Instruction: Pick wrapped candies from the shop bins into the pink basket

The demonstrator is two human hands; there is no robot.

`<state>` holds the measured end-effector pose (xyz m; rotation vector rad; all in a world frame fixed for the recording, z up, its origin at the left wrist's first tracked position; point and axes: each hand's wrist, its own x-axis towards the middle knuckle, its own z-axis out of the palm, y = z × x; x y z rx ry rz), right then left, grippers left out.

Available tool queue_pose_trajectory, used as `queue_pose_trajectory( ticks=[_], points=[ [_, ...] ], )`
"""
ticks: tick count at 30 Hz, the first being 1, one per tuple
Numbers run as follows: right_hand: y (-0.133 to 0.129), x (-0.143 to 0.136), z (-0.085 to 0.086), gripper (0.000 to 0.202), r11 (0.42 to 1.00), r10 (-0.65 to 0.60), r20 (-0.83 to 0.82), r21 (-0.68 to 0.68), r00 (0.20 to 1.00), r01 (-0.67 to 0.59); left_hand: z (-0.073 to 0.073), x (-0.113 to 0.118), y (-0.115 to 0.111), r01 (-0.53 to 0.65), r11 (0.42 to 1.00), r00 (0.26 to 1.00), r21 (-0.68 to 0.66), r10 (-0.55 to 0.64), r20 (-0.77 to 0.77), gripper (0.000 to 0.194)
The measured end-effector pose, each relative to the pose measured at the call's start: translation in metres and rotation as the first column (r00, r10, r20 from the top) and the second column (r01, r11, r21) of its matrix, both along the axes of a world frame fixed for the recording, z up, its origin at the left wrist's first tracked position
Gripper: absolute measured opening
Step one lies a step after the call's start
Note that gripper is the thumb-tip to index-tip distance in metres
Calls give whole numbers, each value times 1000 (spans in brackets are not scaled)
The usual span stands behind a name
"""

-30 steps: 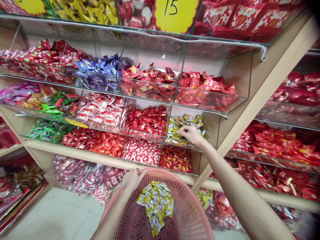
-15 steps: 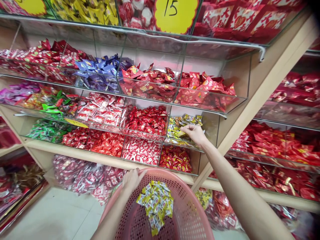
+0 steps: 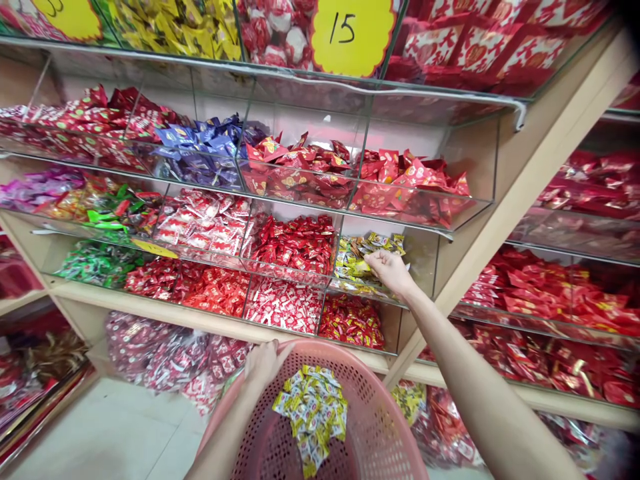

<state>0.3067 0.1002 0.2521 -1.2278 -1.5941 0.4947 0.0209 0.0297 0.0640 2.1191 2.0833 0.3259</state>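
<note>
Pink basket (image 3: 383,413) held at rim by left hand (image 3: 263,364), grip closed. Right hand (image 3: 389,268) positioned in shelf bin (image 3: 421,263) at yellow-white candies (image 3: 351,252); grip narrow, contents cannot be told. Similar candies (image 3: 315,413) piled in basket.

The pink basket (image 3: 370,400) was of plastic, smooth and half glossy, with a wall full of small holes. Inside it, the yellow-and-white wrappers (image 3: 313,407) looked like thin, crinkled film with some shine. The red wrappers (image 3: 295,243) on the shelf were more glossy, almost like foil. The shelf post (image 3: 555,113) had a smooth, pale wood surface, rather matt. The yellow price card (image 3: 355,33) seemed matt paper. The clear partitions (image 3: 425,243) were smooth and shiny, perhaps glass or acrylic; the blurred view did not let me distinguish.
</note>
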Motion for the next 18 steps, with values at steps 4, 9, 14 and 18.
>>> queue_pose_trajectory(
  ticks=[4,9,14,18],
  points=[
    [-3,-3,1,42,1000,4,27,-3,1000,-4,0,0,0,-4,1000,1000,-10,4,7,70],
    [-7,-8,5,41,990,94,-43,-103,995,-98,2,1,0,-8,1000,1000,-14,8,3,70],
    [-6,-9,4,34,982,114,-64,-145,991,-122,5,1,-2,3,1000,1000,-14,-3,0,70],
    [-5,-9,3,27,982,117,-78,-142,990,-127,4,0,-2,4,1000,1000,-9,-4,4,69]
  ],
)
